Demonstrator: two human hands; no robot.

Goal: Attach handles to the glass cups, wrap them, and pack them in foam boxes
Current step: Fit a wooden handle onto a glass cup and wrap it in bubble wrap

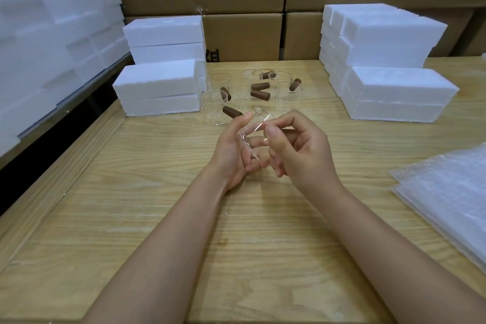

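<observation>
Clear glass, hard to make out, sits between two bare hands above the middle of a pale wooden table (157, 218). The left hand (231, 150) cradles a tilted glass cup (252, 137), its fingers (246, 118) curled loosely around the far side. The right hand (299, 150) pinches the cup's near rim with thumb and forefinger, the other fingers folded in. The cup's outline is mostly lost against the skin.

Just beyond the hands stand more glass cups (238, 92), nearly invisible, with brown handles (259, 95) lying among them. White foam boxes (157, 89) are stacked at the left of that group, and more (394, 92) at the right. Bubble wrap sheets (452, 192) lie at the table's right edge, cut off by the frame. Bare table stretches toward the viewer under both forearms. Cardboard cartons (236, 34) wall the back.
</observation>
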